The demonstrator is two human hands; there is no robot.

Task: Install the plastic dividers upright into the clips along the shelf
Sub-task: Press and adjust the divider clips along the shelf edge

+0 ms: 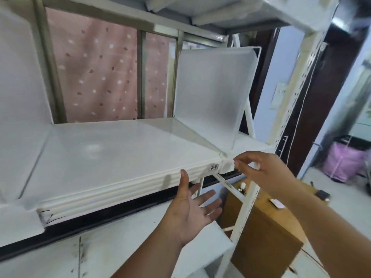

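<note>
Standing divider: a translucent plastic divider [212, 95] stands upright on the white shelf [100, 157] near its right end, running from the back to the front edge.
Front clip: the divider's lower front corner meets a small white clip [224, 157] at the shelf's front lip; whether it is fully seated cannot be told.
Second divider: another translucent panel [18, 77] stands at the far left of the same shelf.
Right hand: right hand [263, 169] sits just right of the clip, thumb and forefinger pinched close at the shelf edge; what they grip, if anything, cannot be told.
Left hand: left hand [190, 209] is spread wide, palm up, empty, thumb tip touching the ribbed front lip.
Surroundings: perforated white upright [245, 209]; brown cabinet [267, 233] beneath; pink dotted curtain [96, 67] behind.
</note>
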